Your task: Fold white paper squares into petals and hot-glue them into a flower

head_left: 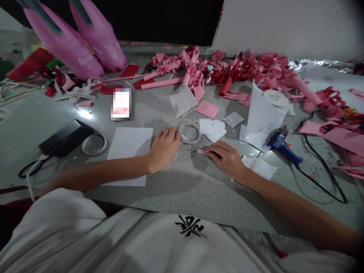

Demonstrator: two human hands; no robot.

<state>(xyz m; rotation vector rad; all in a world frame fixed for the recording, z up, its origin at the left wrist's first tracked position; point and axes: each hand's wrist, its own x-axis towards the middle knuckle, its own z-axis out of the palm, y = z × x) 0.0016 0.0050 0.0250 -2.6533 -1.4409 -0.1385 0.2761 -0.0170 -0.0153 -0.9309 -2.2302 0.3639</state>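
Observation:
My left hand [163, 148] rests on the grey mat [182, 182], fingers curled, its fingertips touching a roll of clear tape [189, 133]. Just to the right, my right hand [226, 157] lies on the mat with fingers closed around small metal scissors [199, 151], whose blades point left. A white sheet of paper [129, 149] lies under my left wrist. Small white paper squares [212, 129] sit just beyond the tape roll.
A blue glue gun [280, 143] with a black cord lies at the right, beside a curled white sheet [263, 117]. Pink and red paper scraps [241, 72] are heaped along the back. A black case [65, 138], another tape ring [93, 144] and pink bags [82, 41] are at the left.

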